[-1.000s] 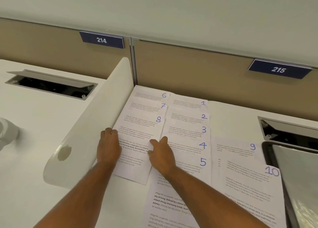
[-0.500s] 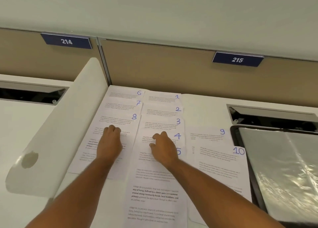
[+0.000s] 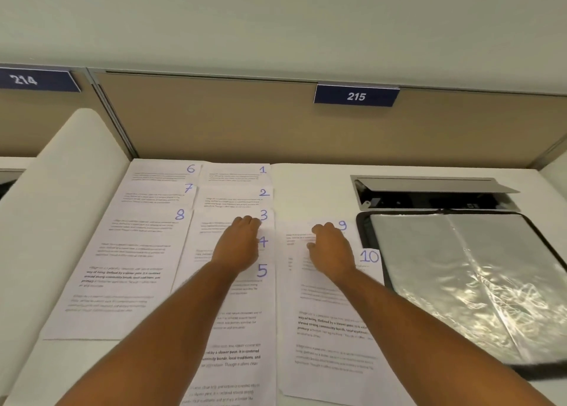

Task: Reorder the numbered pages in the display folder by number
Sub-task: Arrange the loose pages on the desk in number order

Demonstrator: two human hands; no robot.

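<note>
Both hands are stretched out over the sheets on the white desk (image 3: pixel 306 187). Left hand (image 3: pixel 238 243) is laid knuckles-up on the middle column, fingers bent downward onto the paper between the sheets marked 3 (image 3: pixel 236 218) and 4 (image 3: pixel 263 242); whether anything is pinched beneath cannot be told. Right hand (image 3: pixel 329 250) is set on sheet 9 (image 3: pixel 343 225), fingers likewise bent down to the paper, thumb out to the left, and no lifted edge can be seen under it.

Nearest the camera, sheet 5 (image 3: pixel 245 329) is seen running down to the bottom edge, with sheet 10 (image 3: pixel 337 344) just beside it on the right, overlapping the lower part of 9. To the left, sheet 8 (image 3: pixel 122 267) is spread wide. Off to the right, the open display folder (image 3: pixel 475 267) is lying flat, its shiny clear sleeves catching the light.

Farther back, the columns are stepped: 7 (image 3: pixel 153 195) and 6 (image 3: pixel 162 172) above 8, and 2 (image 3: pixel 233 198) and 1 (image 3: pixel 236 174) above 3. A cable hatch (image 3: pixel 429 191) is propped open behind the folder, a white divider (image 3: pixel 67 191) stands on the left, and signs reading 214 (image 3: pixel 33 80) and 215 (image 3: pixel 356 95) are fixed to the beige back panel (image 3: pixel 214 117).
</note>
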